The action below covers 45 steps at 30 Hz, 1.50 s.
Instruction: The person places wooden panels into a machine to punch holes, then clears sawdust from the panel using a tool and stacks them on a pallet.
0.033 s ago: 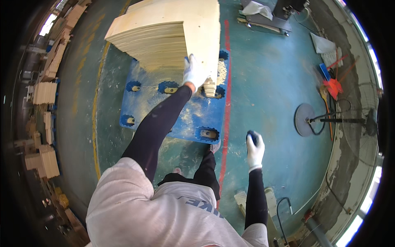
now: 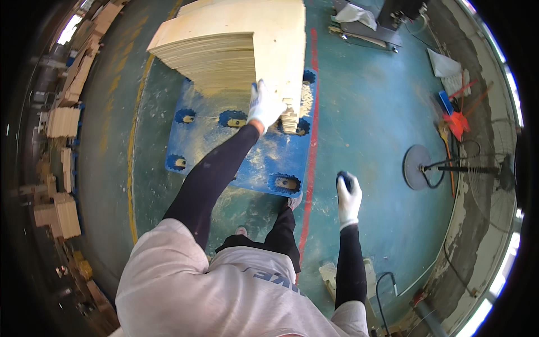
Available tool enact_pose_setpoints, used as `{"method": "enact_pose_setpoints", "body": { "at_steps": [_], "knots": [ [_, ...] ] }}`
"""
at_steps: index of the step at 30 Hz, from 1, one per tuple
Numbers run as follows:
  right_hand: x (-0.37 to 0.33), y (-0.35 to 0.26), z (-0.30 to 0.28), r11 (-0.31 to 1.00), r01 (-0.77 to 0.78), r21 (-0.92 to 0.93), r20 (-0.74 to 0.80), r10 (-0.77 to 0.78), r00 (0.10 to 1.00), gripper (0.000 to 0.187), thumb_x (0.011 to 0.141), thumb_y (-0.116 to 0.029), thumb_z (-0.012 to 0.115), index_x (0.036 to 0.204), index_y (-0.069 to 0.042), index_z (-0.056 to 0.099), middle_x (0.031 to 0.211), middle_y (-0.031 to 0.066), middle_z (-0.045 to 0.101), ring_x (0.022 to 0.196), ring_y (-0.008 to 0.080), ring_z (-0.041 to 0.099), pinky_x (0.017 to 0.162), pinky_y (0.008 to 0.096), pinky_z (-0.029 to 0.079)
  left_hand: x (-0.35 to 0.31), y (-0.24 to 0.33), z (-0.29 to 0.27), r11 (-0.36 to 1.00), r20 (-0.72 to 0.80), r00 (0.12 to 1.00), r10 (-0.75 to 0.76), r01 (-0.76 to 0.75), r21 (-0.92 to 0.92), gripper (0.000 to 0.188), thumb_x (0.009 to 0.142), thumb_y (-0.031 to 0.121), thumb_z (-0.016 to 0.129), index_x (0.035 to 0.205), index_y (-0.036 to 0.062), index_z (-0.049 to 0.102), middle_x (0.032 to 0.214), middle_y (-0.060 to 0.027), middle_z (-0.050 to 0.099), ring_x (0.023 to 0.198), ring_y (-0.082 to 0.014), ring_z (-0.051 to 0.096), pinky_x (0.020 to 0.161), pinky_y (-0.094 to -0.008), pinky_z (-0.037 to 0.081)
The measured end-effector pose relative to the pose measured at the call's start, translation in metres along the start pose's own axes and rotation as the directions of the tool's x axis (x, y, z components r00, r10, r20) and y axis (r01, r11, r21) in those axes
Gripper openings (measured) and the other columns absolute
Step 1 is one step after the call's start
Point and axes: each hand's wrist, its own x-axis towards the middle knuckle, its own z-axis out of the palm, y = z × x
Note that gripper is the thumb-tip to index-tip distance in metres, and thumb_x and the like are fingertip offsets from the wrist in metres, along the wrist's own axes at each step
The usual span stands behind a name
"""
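Head view: the stack of wooden boards (image 2: 279,56), pale and notched, sits on a blue pallet (image 2: 210,151), at and ahead of my left hand (image 2: 264,108), fingers extended; my right hand (image 2: 349,201) clasps a dark object (image 2: 345,180).

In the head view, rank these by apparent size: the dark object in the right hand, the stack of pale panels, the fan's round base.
1. stack of pale panels
2. fan's round base
3. dark object in the right hand

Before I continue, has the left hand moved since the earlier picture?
Yes, slightly: judged against the hollow left of its wrist in the blue pallet, the left hand has shifted toward the picture's lower edge.
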Motion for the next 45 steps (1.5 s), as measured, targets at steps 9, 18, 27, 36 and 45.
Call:
{"method": "enact_pose_setpoints", "body": {
  "at_steps": [9, 18, 27, 36, 45],
  "knots": [
    [0.033, -0.040, 0.246, 0.491, -0.526, 0.694, 0.566, 0.078, 0.820, 0.039, 0.101, -0.030, 0.064, 0.130, -0.005, 0.057, 0.119, 0.0067, 0.066, 0.102, 0.0195, 0.066, 0.089, 0.0341, 0.055, -0.272, -0.119, -0.111, 0.996, 0.138, 0.986, -0.090, 0.092, -0.004, 0.114, 0.068, 0.026, 0.078, 0.156, -0.0076, 0.013, 0.156, -0.0351, 0.023, 0.144, -0.0479, 0.031, 0.119, -0.0448, 0.032],
    [-0.067, -0.119, 0.205, 0.936, 0.250, 0.249, 0.063, -0.274, 0.960, 0.019, 0.094, -0.003, 0.068, 0.113, 0.000, 0.062, 0.107, 0.0053, 0.067, 0.094, 0.0112, 0.061, 0.087, 0.0271, 0.050, -0.339, -0.199, -0.156, 0.973, 0.460, 0.880, 0.118, -0.009, -0.231, 0.090, 0.078, 0.040, 0.079, 0.149, 0.0027, 0.037, 0.153, -0.0295, 0.036, 0.136, -0.0474, 0.042, 0.114, -0.0459, 0.036],
    [-0.166, -0.231, 0.223, 0.714, 0.226, -0.663, 0.265, -0.058, 0.962, 0.029, 0.087, -0.013, 0.073, 0.113, -0.003, 0.067, 0.091, 0.0101, 0.073, 0.086, 0.0178, 0.070, 0.079, 0.0296, 0.053, -0.355, -0.334, -0.236, 0.950, 0.166, 0.985, -0.036, 0.086, -0.301, 0.057, 0.086, 0.027, 0.077, 0.132, 0.0001, 0.056, 0.133, -0.0217, 0.061, 0.120, -0.0373, 0.060, 0.102, -0.0428, 0.047],
    [-0.166, -0.082, 0.206, 0.251, 0.598, -0.761, 0.555, -0.226, 0.801, 0.028, 0.081, -0.022, 0.067, 0.108, -0.026, 0.074, 0.095, 0.0029, 0.073, 0.091, 0.0272, 0.071, 0.076, 0.0419, 0.056, -0.182, -0.153, -0.277, 0.643, 0.521, 0.681, 0.515, -0.709, 0.290, 0.092, 0.076, 0.050, 0.079, 0.151, 0.0105, 0.043, 0.157, -0.0185, 0.038, 0.139, -0.0369, 0.043, 0.115, -0.0466, 0.036],
    [-0.230, -0.047, -0.034, 0.424, 0.315, -0.849, -0.072, -0.684, 0.726, 0.033, 0.079, -0.025, 0.077, 0.109, -0.013, 0.067, 0.114, 0.0105, 0.064, 0.114, 0.0318, 0.060, 0.106, 0.0464, 0.042, -0.264, 0.030, -0.126, 0.500, 0.757, 0.357, 0.548, -0.865, 0.046, 0.024, 0.091, 0.031, 0.064, 0.107, 0.0143, 0.067, 0.091, -0.0161, 0.071, 0.087, -0.0376, 0.068, 0.075, -0.0474, 0.053]
  ]
}}
